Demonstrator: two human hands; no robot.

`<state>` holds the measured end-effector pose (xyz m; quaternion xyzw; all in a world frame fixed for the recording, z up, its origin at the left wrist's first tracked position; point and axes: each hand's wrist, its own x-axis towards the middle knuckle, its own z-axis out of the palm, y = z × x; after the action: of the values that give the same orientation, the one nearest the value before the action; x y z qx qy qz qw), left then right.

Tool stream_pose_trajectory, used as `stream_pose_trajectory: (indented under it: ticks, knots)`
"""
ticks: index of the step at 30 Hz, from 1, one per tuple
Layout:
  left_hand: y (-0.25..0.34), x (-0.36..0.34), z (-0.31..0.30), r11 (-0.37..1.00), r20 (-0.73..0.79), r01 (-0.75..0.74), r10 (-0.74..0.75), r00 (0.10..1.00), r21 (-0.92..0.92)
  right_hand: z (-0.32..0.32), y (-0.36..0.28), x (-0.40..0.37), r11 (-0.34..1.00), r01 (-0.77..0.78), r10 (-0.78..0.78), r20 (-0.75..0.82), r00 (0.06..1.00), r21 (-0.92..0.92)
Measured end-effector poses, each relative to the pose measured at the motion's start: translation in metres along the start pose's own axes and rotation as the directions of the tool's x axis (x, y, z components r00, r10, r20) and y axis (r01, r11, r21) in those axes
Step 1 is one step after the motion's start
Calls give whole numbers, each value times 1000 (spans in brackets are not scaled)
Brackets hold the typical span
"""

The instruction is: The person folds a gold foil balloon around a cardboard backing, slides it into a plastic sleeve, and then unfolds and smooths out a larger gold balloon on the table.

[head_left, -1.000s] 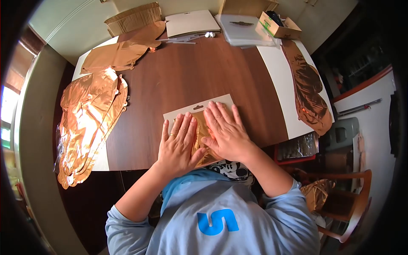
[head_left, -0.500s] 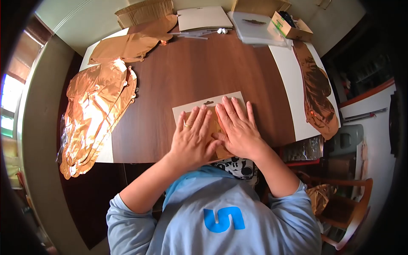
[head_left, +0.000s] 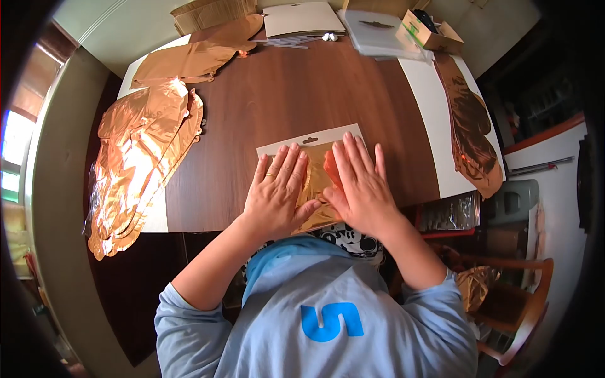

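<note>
A white card (head_left: pixel 283 147) with a hang-hole slot along its far edge lies on the table near its front edge. On the card is a folded copper-gold foil sheet (head_left: pixel 313 170), perhaps a foil balloon; both hands partly cover it. My left hand (head_left: pixel 275 192) rests flat on the left part of the foil, its fingers pointing away and its thumb stretched inward. The fingers of my right hand (head_left: pixel 363 189) are extended over the right part, with the thumb spread towards the middle. Neither hand grasps anything.
Copper foil balloons (head_left: pixel 142 138) are piled at the left, with flatter foil (head_left: pixel 183 63) behind them. More foil (head_left: pixel 466 126) lies along the right edge. At the back are white cards (head_left: pixel 302 19), clear plastic bags (head_left: pixel 372 34), straws (head_left: pixel 283 42) and a small box (head_left: pixel 435 31).
My hands have moved apart across the foil, the left one leftward and the right one rightward. More of the gold foil shows between them. The camera view has shifted slightly.
</note>
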<state>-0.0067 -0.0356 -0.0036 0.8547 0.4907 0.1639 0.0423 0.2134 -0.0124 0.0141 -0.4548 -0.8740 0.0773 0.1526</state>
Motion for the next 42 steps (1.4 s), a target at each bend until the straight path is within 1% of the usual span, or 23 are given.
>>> stream_pose_trajectory:
  ticks: [2,4,6,9,13,17,21,24,25,26,28,29,30,31,33,34,37,40,41,42]
  knots:
    - [1,0,1,1000,-1,5,-5,1000,3,-13,-24,-19,999,50,-50,2,999,-2]
    - [-1,-1,3,1000,-6,-8,8,1000,21,-10,-45,-44,988,138,-141,34,989,66]
    - [-2,1,2,1000,-2,-11,11,1000,22,3,-56,-66,987,121,-133,121,984,103]
    - [1,1,-1,1000,16,-1,1,1000,9,19,-50,-81,992,124,-120,126,985,-24]
    - [0,2,-1,999,62,-10,7,998,53,18,-37,-88,995,88,-84,81,993,-47]
    - [0,1,-2,999,42,-21,20,999,28,7,-24,-93,999,3,2,113,994,-42]
    - [3,2,-3,998,61,-8,5,998,56,0,-12,-102,992,-91,98,84,992,-85]
    - [3,2,-4,999,68,1,-4,998,52,0,-5,-113,984,-136,150,-129,980,114]
    - [2,3,-4,999,65,4,-7,998,44,-4,-8,-116,972,-102,156,-257,954,212]
    - [2,5,-6,1000,52,11,-12,999,18,-2,-11,-120,967,-89,175,-371,912,237]
    - [3,7,-9,999,30,20,-19,999,-37,10,-13,-134,841,-174,338,-247,908,512]
    - [4,10,-12,999,35,19,-18,999,-27,16,-14,-135,652,-288,464,-69,883,701]
    - [5,14,-16,1000,38,16,-16,999,-15,21,-19,-131,410,-390,535,129,835,824]
    - [5,16,-18,1000,42,15,-15,999,-3,27,-24,-127,135,-473,543,334,771,871]
    - [5,18,-18,1000,33,1,-2,999,16,38,-31,-109,-133,-367,472,384,793,921]
    - [5,17,-18,1000,28,-2,1,1000,27,42,-34,-100,-268,-309,429,401,810,912]
    - [2,12,-10,1000,-27,-22,22,999,19,49,-41,-87,-498,-267,380,484,788,825]
    - [8,6,-12,999,-19,-30,29,999,-17,40,-50,-85,-488,-241,368,448,815,839]
    - [10,4,-11,998,-36,-37,35,999,-48,43,-50,-88,-498,-214,346,419,839,840]
    - [14,0,-11,997,-33,-32,29,999,-69,42,-53,-90,-470,-213,368,409,835,857]
